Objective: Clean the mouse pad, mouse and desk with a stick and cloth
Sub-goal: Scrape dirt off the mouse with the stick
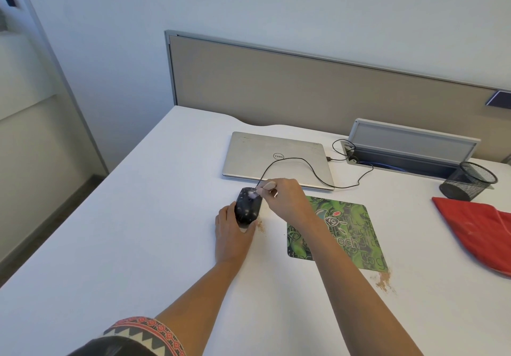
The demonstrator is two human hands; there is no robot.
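Head camera looks down on a white bench [138,231] where both hands meet at a black mouse [247,209]. The mouse sits on the bare bench just left of the mouse pad [351,234], not on it, and its dark shell is dotted with pale specks.

The left hand [232,234] grips the rear of the mouse, with the thumb on one side and the fingers on the other. The right hand [284,198] pinches a short stick [266,185] with a pale handle, and the stick's fluffy light tip touches the top front of the mouse. The right forearm crosses over the near left part of the green patterned mouse pad.

Brown crumbs [260,226] lie on the bench right beside the mouse, and a second scatter lies at the pad's near right corner. A red cloth [481,231] lies crumpled at the right edge of the bench, well apart from both hands.

Behind the mouse is a closed silver laptop [262,156]. The mouse's black cable [312,167] runs up across the laptop lid, then loops right towards an open cable tray [401,159]. A black mesh pen cup [467,181] stands tilted just in front of the tray. A beige partition [304,87] stands along the far side of the bench.
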